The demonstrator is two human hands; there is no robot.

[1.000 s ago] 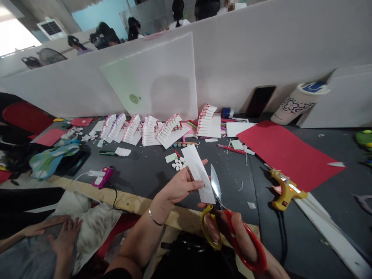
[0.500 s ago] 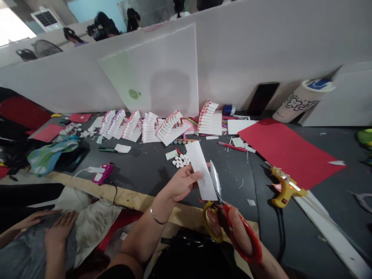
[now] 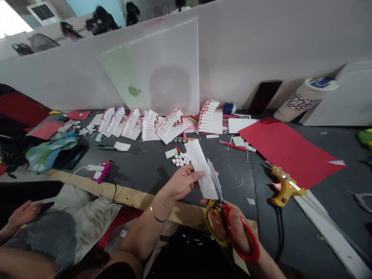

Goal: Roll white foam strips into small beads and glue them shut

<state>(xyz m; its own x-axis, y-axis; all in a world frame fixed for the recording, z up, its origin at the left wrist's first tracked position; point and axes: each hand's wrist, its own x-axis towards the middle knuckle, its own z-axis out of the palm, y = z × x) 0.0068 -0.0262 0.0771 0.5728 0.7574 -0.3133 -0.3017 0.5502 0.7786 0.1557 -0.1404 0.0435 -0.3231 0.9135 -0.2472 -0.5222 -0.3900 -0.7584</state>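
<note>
My left hand [image 3: 183, 180] pinches a narrow strip of white paper [image 3: 200, 166] between thumb and fingers, above the dark table. Red-and-yellow-handled scissors [image 3: 227, 215] are in my right hand [image 3: 240, 228], with thumb and fingers through the loops. Their blades lie along the strip's right edge, pointing up and away from me; whether paper is between them I cannot tell. Just beyond my left hand is a pile of small white pieces [image 3: 180, 159], beside a pale green slip [image 3: 171, 153].
Fan-like white paper pieces with red and purple tips [image 3: 149, 126] line the partition [image 3: 232, 46]. To the right are red paper [image 3: 290, 147], a yellow glue gun [image 3: 286, 188], a phone [image 3: 264, 97] and a cup [image 3: 302, 100]. A co-worker's hand [image 3: 26, 213] is at the left.
The scissor handles have spread slightly and the blades have turned a little at the strip's edge. At the left, the co-worker's hands have moved off the lap.
</note>
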